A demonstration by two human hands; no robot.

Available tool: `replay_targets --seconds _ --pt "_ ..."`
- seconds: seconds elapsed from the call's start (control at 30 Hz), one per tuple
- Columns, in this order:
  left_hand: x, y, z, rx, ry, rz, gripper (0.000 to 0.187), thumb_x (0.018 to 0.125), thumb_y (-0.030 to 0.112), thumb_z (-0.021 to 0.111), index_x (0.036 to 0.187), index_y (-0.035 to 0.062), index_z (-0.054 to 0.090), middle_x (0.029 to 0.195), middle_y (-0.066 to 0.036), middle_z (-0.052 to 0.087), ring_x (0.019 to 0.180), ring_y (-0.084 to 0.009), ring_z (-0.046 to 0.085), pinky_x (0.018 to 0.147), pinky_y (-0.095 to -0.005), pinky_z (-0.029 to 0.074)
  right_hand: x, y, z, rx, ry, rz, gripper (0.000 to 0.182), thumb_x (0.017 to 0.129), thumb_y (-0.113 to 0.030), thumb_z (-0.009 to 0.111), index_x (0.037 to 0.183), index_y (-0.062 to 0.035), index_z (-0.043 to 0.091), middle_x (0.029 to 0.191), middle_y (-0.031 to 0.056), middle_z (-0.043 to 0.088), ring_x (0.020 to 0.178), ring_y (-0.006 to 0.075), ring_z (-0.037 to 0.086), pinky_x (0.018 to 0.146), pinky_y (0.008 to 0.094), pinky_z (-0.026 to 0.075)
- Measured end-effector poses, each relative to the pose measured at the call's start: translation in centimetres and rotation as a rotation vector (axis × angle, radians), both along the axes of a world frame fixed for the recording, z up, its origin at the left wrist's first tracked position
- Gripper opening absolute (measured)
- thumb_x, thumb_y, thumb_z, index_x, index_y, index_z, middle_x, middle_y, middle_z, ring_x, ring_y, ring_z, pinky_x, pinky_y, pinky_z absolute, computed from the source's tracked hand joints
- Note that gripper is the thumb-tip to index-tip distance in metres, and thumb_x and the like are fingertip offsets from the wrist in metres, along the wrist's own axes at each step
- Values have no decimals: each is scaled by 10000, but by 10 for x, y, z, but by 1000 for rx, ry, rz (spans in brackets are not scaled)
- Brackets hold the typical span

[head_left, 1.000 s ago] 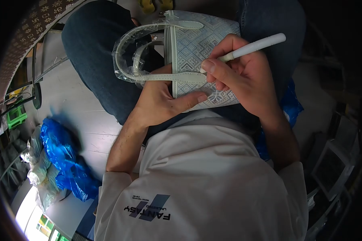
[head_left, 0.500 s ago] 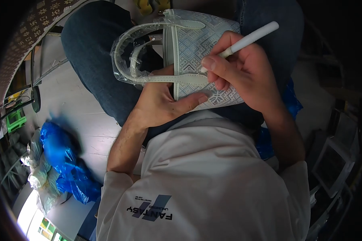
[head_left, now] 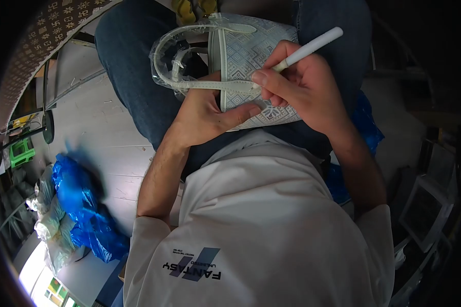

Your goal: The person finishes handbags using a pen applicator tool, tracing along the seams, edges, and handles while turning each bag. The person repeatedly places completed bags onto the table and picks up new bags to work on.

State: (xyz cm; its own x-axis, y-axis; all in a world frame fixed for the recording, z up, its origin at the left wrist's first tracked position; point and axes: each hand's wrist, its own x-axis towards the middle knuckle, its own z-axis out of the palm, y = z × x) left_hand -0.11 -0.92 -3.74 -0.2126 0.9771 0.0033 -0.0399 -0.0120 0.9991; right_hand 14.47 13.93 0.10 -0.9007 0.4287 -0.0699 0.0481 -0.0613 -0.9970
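Observation:
A handbag point(head_left: 243, 56) with a pale grey-blue geometric pattern lies across my lap, its opening toward the left. Its white strap handles point(head_left: 166, 43) loop out to the left, wrapped in clear plastic film. My left hand point(head_left: 210, 110) holds the bag by its edge, thumb on the patterned side and fingers hidden inside the opening. In my right hand point(head_left: 299, 79) is a white pen-shaped tool point(head_left: 315, 47), pinched between thumb and fingers and slanting up to the right. Its tip is at the pointed end of the nearer strap, partly covered by my thumb.
Blue plastic bags point(head_left: 79, 189) and whitish plastic bags point(head_left: 48, 220) lie on the floor at left. A green plastic stool point(head_left: 22, 152) is farther left. Brown patterned material point(head_left: 46, 38) hangs at upper left. Yellow footwear point(head_left: 185, 10) shows beyond the bag.
The handbag and both hands appear slightly higher in view. The tool tip has shifted a little along the strap's end. Both hands keep their hold.

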Motion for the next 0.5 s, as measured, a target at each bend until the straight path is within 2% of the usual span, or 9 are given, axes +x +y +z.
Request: replay_targets --seconds 0.03,0.17,0.2,0.27,0.33,0.37,0.43,0.47,0.5 --pt "0 0 1 12 13 -12 478 805 8 796 1242 -28 608 1083 -93 698 975 -157 665 847 -294 553 -1 0 -1 14 -6 -2 188 921 -149 732 889 -8 613 672 33 640 590 48 595 512 195 455" --pt "-2 1 3 47 58 -11 459 810 3 790 1233 -22 612 1074 -91 699 972 -156 668 842 -295 556 -4 -4 -3 77 -7 -41 187 900 -135 749 876 -16 607 642 35 623 566 73 593 501 218 459" --pt "-1 1 5 9 19 2 441 803 20 802 1208 -17 629 1086 -92 697 1010 -155 650 879 -306 537 -4 -7 -8 77 -8 -41 187 900 -135 749 876 -16 607 642 35 623 566 73 593 501 218 459" --pt "-2 -1 3 -33 -20 16 424 796 36 813 1183 -12 647 1099 -92 695 1048 -153 633 915 -316 518 -4 -14 -21 716 208 -155 193 870 -115 767 871 -28 595 631 44 608 551 116 604 500 251 469" --pt "-6 -2 -4 -27 6 15 413 797 33 814 1177 -7 657 1089 -90 698 1050 -155 634 923 -320 515 -8 -25 -22 1008 323 -225 217 840 -115 789 855 -39 586 627 57 598 552 152 620 511 276 483" --pt "-6 0 -5 -20 5 16 413 797 33 814 1177 -7 657 1089 -90 698 1050 -155 634 923 -320 515 -7 -25 -18 944 275 -187 212 851 -119 783 859 -34 590 630 52 611 562 138 631 513 267 485" --pt "-5 1 -3 102 113 0 429 809 6 800 1205 -5 635 1097 -88 698 991 -151 661 860 -293 547 -6 -20 -15 526 110 -174 204 861 -120 775 858 -30 592 633 51 623 560 124 634 510 263 483" --pt "-5 0 -2 98 113 2 429 809 6 800 1205 -5 635 1097 -88 698 991 -151 661 860 -293 547 -6 -15 -13 234 45 -153 199 870 -120 767 856 -25 592 633 51 629 561 119 637 509 259 480" --pt "-5 -1 0 56 79 -13 439 802 3 806 1206 -3 635 1106 -84 696 1001 -151 657 873 -296 542 -6 -14 -10 232 45 -154 199 870 -120 767 856 -25 592 633 51 629 561 119 637 509 259 480"
